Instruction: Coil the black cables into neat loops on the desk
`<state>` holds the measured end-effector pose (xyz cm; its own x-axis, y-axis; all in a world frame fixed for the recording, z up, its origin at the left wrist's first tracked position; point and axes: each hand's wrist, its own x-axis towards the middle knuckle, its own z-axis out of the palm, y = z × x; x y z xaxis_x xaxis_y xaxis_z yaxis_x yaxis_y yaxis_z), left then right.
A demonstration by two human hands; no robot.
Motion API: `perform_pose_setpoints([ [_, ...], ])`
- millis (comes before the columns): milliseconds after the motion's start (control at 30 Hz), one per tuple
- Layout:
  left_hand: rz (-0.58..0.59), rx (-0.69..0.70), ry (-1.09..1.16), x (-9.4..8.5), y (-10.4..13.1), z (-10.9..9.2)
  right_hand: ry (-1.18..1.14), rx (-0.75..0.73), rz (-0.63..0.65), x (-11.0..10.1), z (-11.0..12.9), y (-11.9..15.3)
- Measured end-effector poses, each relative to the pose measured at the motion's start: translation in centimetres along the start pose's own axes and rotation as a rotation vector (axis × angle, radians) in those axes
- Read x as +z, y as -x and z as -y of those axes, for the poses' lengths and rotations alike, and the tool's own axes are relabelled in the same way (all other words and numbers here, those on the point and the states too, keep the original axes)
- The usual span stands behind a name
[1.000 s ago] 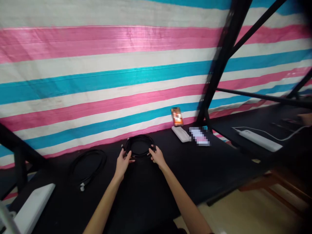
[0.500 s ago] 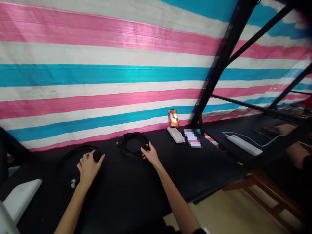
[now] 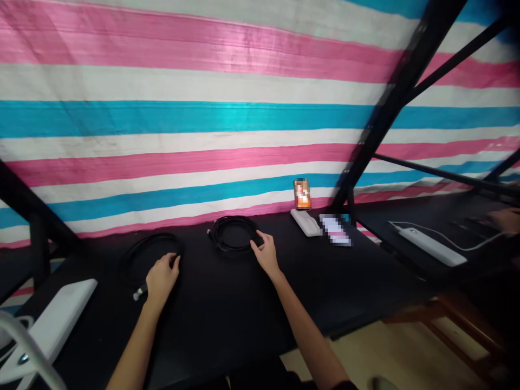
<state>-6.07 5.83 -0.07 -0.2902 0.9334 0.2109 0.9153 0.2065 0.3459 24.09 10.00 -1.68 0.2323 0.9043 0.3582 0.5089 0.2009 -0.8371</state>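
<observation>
Two coiled black cables lie on the black tabletop [image 3: 219,319]. My left hand [image 3: 162,279] is at the right side of the left cable coil [image 3: 136,249], fingers and thumb pinched together on its edge. A pale connector [image 3: 139,292] pokes out beside that wrist. The right cable coil [image 3: 227,248] is smaller and rounder, with a light plug end at its left. My right hand [image 3: 267,255] has thumb and fingertips around its right edge. Both coils appear to rest on the table.
On the left is a white power strip [image 3: 60,319] with a white cable. A whitish case-like object [image 3: 306,223], a blurred upright picture [image 3: 302,194] and a blurred flat item [image 3: 335,230] stand further right. Black frame bars [image 3: 377,119] slope upward; beyond them are another power strip [image 3: 433,246] and a person's hand [image 3: 506,221].
My left hand has gone from spread fingers to a pinch on the left coil. The right hand stays at its coil. The whole view has shifted, with things appearing further right.
</observation>
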Motion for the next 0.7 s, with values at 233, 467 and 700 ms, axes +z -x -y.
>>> perform_pose_setpoints([
  [233,0.085,0.017,-0.037,-0.63,0.02,-0.30,0.039,0.011,0.019,0.12,0.22,0.25],
  [467,0.074,-0.013,-0.046,-0.76,0.16,-0.47,0.053,0.009,0.018,0.30,0.13,0.17],
  [700,-0.124,0.003,0.098,-0.38,-0.01,-0.26,0.036,-0.002,0.041,0.20,0.94,0.27],
])
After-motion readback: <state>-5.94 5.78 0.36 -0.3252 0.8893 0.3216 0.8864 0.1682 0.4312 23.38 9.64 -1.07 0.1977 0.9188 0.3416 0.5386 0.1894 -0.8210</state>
